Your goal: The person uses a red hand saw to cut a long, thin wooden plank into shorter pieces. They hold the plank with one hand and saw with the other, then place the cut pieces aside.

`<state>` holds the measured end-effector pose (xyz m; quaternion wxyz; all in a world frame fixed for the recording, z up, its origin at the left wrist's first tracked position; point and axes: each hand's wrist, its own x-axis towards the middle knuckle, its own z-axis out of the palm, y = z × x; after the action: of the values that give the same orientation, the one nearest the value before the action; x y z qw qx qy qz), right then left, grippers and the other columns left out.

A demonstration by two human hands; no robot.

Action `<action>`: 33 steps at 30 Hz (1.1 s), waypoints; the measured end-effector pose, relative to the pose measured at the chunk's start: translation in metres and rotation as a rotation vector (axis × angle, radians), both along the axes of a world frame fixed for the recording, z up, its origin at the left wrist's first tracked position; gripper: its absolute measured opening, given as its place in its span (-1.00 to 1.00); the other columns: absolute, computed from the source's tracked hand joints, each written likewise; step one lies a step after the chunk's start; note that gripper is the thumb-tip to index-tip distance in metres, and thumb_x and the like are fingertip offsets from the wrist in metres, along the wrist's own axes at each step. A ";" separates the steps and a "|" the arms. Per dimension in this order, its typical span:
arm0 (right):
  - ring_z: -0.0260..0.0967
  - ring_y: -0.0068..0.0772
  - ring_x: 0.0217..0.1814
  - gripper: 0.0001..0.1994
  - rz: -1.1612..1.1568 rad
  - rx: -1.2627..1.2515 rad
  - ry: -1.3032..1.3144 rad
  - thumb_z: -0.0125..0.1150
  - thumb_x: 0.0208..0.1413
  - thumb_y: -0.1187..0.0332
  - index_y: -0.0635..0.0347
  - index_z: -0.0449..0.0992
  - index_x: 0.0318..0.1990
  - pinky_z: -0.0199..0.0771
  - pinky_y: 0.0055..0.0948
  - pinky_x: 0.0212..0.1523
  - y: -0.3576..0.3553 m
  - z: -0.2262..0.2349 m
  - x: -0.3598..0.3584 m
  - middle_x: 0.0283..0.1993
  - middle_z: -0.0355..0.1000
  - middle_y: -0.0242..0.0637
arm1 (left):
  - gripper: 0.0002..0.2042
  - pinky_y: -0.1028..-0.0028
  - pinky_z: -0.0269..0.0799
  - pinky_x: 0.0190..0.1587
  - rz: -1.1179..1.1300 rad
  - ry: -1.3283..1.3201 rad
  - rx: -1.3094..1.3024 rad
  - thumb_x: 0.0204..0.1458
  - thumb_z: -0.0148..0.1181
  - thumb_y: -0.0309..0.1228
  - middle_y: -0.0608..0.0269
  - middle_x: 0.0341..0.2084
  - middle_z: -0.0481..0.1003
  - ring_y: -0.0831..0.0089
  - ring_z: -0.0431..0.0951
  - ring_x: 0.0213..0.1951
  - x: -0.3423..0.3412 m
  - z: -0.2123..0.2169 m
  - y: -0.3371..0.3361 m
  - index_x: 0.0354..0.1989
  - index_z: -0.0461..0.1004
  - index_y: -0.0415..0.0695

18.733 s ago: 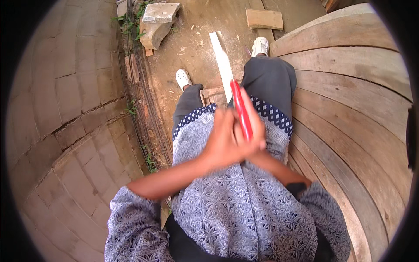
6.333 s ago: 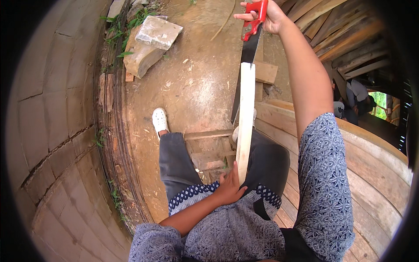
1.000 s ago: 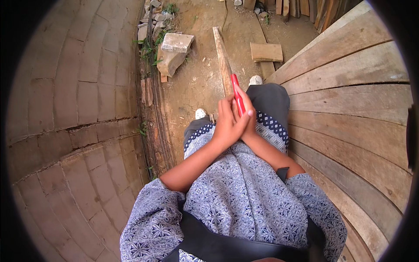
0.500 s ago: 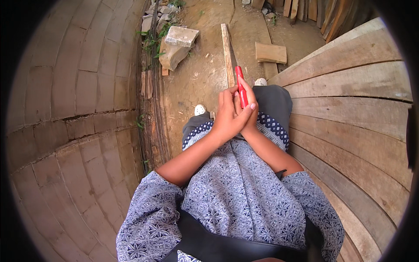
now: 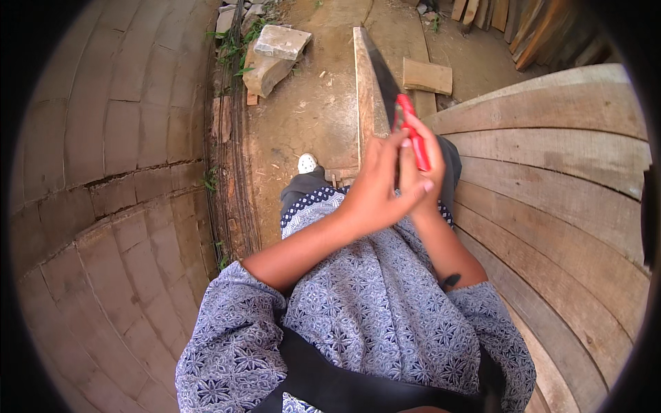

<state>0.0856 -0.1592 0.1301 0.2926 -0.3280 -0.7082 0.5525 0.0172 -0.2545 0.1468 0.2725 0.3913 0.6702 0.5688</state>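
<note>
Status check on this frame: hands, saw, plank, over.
Both hands, left hand and right hand, wrapped on the red saw handle. Blade alongside the upright plank. Stone blocks lie off to the left.

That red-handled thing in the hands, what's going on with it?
A person standing on bare dirt holds a blade with a red handle in both hands. The right hand is wrapped round the handle and the left hand closes over it in front. The dark blade lies along a long pale wooden strip that points away from the body. Curved wooden planks stand to the right, a brick wall to the left.
</note>
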 end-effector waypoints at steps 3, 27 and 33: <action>0.39 -0.44 0.08 -0.67 0.001 0.011 -0.086 0.07 0.31 0.36 0.35 0.42 0.14 0.40 -0.45 0.10 -0.035 0.050 0.029 0.07 0.44 -0.15 | -0.20 0.25 0.41 0.04 -0.169 -0.094 0.083 -0.04 0.40 -0.13 -0.14 -0.01 0.27 0.08 0.38 -0.01 -0.008 0.044 -0.027 0.24 0.13 -0.36; -0.02 -0.81 -0.62 -0.64 -0.185 0.618 -0.046 -0.01 0.37 0.38 0.35 0.34 0.23 0.04 -0.71 -0.58 0.018 0.201 -0.219 -0.58 0.14 -0.56 | -0.02 0.03 0.47 -0.12 -0.558 -0.313 -0.329 0.12 0.17 -0.34 -0.42 -0.18 0.49 -0.24 0.56 -0.18 -0.043 -0.191 -0.032 0.41 -0.56 -0.35; 0.00 -0.79 -0.63 -0.65 -0.252 0.589 -0.070 0.01 0.35 0.38 0.40 0.38 0.19 0.05 -0.69 -0.62 0.038 0.214 -0.181 -0.60 0.15 -0.55 | -0.19 0.19 0.47 -0.17 -0.419 -0.307 -0.153 0.18 0.16 -0.33 -0.21 -0.26 0.53 -0.04 0.57 -0.22 -0.039 -0.213 -0.037 0.42 -0.24 -0.36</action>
<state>-0.0957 -0.1217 0.3443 0.4165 -0.3331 -0.8011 0.2717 -0.0223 -0.2918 -0.0659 0.5114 0.4092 0.5664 0.5002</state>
